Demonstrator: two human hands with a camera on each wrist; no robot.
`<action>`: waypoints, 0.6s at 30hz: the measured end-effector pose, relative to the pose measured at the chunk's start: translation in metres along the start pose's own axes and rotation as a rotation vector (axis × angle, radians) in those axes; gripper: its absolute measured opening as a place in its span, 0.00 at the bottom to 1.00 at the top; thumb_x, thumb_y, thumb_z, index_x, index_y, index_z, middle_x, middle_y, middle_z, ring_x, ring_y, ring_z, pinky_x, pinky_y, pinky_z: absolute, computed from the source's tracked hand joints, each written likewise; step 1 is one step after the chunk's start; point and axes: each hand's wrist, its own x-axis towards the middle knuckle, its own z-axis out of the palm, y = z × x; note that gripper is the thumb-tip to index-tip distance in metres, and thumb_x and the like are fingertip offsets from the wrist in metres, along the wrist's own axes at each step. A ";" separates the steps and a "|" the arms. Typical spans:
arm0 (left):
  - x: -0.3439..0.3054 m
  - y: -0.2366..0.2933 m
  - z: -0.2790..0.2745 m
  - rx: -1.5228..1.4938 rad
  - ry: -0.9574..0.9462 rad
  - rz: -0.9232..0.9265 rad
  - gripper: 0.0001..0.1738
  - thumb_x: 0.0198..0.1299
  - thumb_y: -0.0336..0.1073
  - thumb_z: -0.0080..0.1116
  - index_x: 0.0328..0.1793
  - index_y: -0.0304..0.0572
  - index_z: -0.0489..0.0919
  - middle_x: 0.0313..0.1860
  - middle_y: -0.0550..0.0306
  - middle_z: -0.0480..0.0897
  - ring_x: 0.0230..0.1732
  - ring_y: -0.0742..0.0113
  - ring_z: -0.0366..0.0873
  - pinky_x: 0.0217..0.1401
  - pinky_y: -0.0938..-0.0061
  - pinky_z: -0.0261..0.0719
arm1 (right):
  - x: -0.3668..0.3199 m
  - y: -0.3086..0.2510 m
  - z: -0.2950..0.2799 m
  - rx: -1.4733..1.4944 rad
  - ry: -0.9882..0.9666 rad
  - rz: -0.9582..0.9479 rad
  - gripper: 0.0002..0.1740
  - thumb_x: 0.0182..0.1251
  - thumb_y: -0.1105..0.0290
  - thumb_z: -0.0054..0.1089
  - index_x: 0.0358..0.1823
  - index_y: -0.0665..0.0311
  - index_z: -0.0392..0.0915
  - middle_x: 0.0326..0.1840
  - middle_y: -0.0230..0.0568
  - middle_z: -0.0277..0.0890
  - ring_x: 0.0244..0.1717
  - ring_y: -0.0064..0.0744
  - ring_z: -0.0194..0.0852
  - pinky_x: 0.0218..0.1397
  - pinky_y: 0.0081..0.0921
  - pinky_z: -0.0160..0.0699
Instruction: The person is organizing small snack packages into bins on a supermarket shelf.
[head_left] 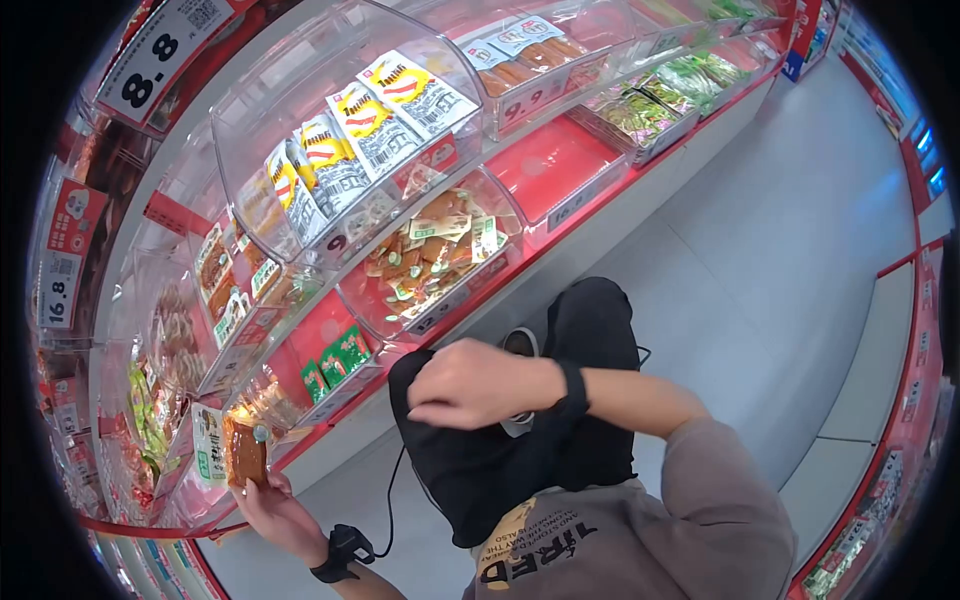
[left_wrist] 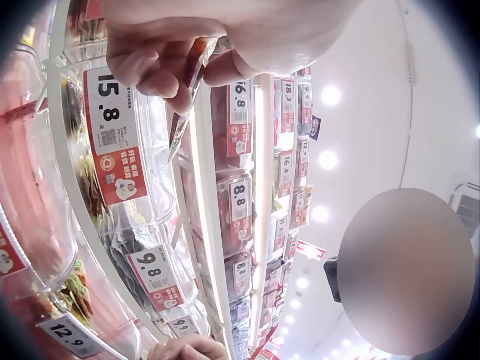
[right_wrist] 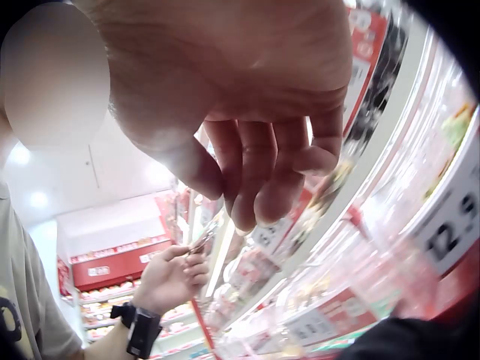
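A brown snack packet (head_left: pixel 246 450) stands upright in my left hand (head_left: pixel 277 515), pinched at its lower end at the lower left of the head view. In the left wrist view the packet (left_wrist: pixel 196 71) is seen edge-on between the thumb and fingers of that hand (left_wrist: pixel 225 45). My right hand (head_left: pixel 478 385) hangs over my knee with nothing in it. The right wrist view shows this hand (right_wrist: pixel 247 97) close up, its fingers loosely bent. Beside the packet is a white and green label (head_left: pixel 208 445).
Clear bins of packets line the curved shelf; one holds white and yellow packets (head_left: pixel 365 120), a lower one brown packets (head_left: pixel 440 250). Small green packets (head_left: pixel 340 358) lie near the shelf's front edge. A grey floor (head_left: pixel 720 270) runs to another shelf at the right.
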 end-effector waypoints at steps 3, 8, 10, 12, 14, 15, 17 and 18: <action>0.000 -0.001 0.007 -0.008 -0.054 -0.030 0.12 0.67 0.34 0.45 0.52 0.34 0.68 0.30 0.58 0.71 0.29 0.75 0.65 0.32 0.80 0.62 | -0.046 -0.006 -0.062 -0.137 0.054 0.217 0.06 0.57 0.70 0.60 0.28 0.64 0.78 0.23 0.40 0.74 0.26 0.41 0.73 0.31 0.33 0.71; 0.015 0.010 -0.002 0.136 0.007 0.008 0.17 0.67 0.33 0.46 0.58 0.32 0.66 0.31 0.56 0.73 0.30 0.74 0.67 0.32 0.80 0.63 | -0.127 -0.071 -0.147 -0.385 0.051 0.568 0.04 0.56 0.74 0.61 0.27 0.66 0.76 0.22 0.43 0.73 0.23 0.41 0.71 0.29 0.30 0.69; 0.025 0.011 -0.008 0.131 -0.026 0.047 0.16 0.67 0.33 0.46 0.58 0.33 0.67 0.34 0.56 0.74 0.32 0.75 0.69 0.33 0.80 0.65 | -0.143 -0.108 -0.175 -0.521 0.136 0.850 0.04 0.54 0.77 0.61 0.26 0.69 0.76 0.19 0.41 0.71 0.20 0.36 0.68 0.27 0.27 0.67; 0.042 0.006 -0.005 0.093 -0.025 0.096 0.14 0.67 0.32 0.47 0.56 0.35 0.68 0.35 0.58 0.74 0.33 0.75 0.69 0.33 0.80 0.65 | -0.167 -0.122 -0.186 -0.586 0.284 0.907 0.05 0.56 0.75 0.59 0.24 0.69 0.76 0.18 0.38 0.73 0.19 0.28 0.67 0.26 0.22 0.63; 0.056 0.003 0.011 0.059 0.001 0.151 0.14 0.66 0.31 0.49 0.56 0.36 0.69 0.36 0.58 0.74 0.33 0.75 0.69 0.33 0.81 0.65 | -0.174 -0.129 -0.168 -0.544 0.543 0.927 0.08 0.59 0.74 0.55 0.24 0.70 0.77 0.17 0.36 0.72 0.21 0.22 0.69 0.28 0.20 0.65; 0.064 0.002 0.020 0.002 0.032 0.178 0.14 0.65 0.31 0.50 0.55 0.35 0.70 0.37 0.58 0.75 0.33 0.75 0.69 0.33 0.81 0.66 | -0.193 -0.116 -0.156 -0.536 0.645 0.841 0.08 0.59 0.75 0.55 0.24 0.71 0.77 0.17 0.36 0.72 0.21 0.22 0.69 0.29 0.19 0.66; 0.082 0.001 0.031 -0.106 0.116 0.174 0.13 0.63 0.31 0.52 0.53 0.35 0.72 0.38 0.59 0.77 0.33 0.75 0.71 0.33 0.81 0.68 | -0.191 -0.082 -0.118 -0.499 0.805 0.799 0.06 0.59 0.77 0.54 0.25 0.71 0.77 0.20 0.37 0.74 0.22 0.24 0.71 0.29 0.21 0.67; 0.093 0.004 0.034 -0.153 0.146 0.149 0.12 0.62 0.31 0.53 0.51 0.35 0.73 0.38 0.59 0.78 0.33 0.75 0.72 0.32 0.81 0.69 | -0.167 -0.065 -0.103 -0.508 0.727 0.740 0.04 0.56 0.78 0.55 0.26 0.70 0.78 0.21 0.39 0.76 0.23 0.27 0.73 0.29 0.22 0.68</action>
